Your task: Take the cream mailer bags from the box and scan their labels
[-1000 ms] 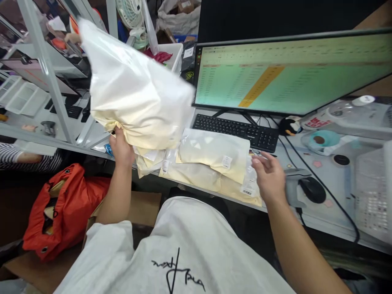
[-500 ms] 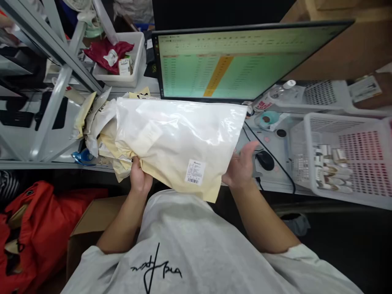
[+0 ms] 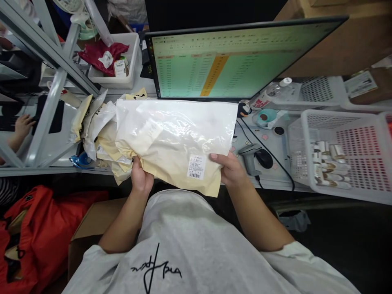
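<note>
A large white and cream plastic packaging bag [image 3: 177,130] is held in front of my body, over the desk edge. On its lower right is a white barcode label [image 3: 196,166]. My left hand [image 3: 141,175] is closed on the bag's lower left edge. My right hand [image 3: 232,168] pinches the right edge, thumb on top beside the label and fingers hidden underneath. To the left lies a pile of similar bags [image 3: 105,141], partly under the held one. A grey barcode scanner [image 3: 249,157] rests right of my right hand, touching or close to a black mouse [image 3: 263,158].
A monitor [image 3: 190,73] stands behind the bag. At right is a white basket [image 3: 298,159] with several small cylinders. A bottle [image 3: 272,92] and tape roll [image 3: 266,116] sit near it. A metal frame [image 3: 45,118] rises at left, with another person's hand [image 3: 23,124] beyond.
My right hand has gone from open beside the bag to gripping its right edge. The bag's right side has drawn in leftward, uncovering the scanner. Another person's hand has appeared at left.
</note>
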A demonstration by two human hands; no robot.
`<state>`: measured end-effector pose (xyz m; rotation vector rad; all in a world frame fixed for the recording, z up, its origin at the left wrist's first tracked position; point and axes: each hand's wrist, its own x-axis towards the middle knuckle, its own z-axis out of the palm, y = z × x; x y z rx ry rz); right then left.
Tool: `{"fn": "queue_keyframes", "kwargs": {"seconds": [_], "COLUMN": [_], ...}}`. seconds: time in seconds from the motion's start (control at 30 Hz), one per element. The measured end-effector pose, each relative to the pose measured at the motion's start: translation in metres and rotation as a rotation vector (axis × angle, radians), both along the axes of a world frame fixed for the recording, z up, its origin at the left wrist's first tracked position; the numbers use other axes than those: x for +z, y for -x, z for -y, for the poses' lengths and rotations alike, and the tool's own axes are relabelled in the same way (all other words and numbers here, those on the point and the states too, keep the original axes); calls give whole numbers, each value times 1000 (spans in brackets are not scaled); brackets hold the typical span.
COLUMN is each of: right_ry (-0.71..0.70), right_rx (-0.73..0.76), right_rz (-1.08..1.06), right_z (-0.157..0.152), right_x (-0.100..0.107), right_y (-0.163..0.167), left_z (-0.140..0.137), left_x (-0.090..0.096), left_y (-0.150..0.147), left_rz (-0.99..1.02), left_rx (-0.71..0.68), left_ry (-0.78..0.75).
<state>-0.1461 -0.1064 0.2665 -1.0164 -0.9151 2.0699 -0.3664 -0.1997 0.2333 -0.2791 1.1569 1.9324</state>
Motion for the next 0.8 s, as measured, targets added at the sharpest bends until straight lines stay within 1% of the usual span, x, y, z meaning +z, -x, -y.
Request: {"fn": "queue_keyframes", "kwargs": {"seconds": [0.17,0.27,0.33,0.43,0.57,0.63,0.7,0.8], "right_ry": [27,42,16,-88,-290,-366,-405,-406], "right_rx": [-41,-14,7,-39,-137,-172,-206,-254], "right_rz": [17,34,62,121,163,173,192,232], "right_z": [-2,-1,-3,-15,-39,-47,-50,-51], "right_x": [-6,-14,-19,-19,-8,-3,-1,-4], "right_y": [0,1,2,0,-10,-18,-26,-39], "left_z": [-3,-9,-14,-24,-39,-45,-48,-48], "left_x": [-1,0,3,8,14,15,14,7], "left_y": [0,3,5,8,7,6,6,6], "left_rz": [-6,-23,-33,-51,-127,-169,-199,-209], "left_rx": [10,36,34,-53,-202,-255,-294,-345], "left_ry": [3,-7,-25,-87,-235,-289,-301,-286]}}
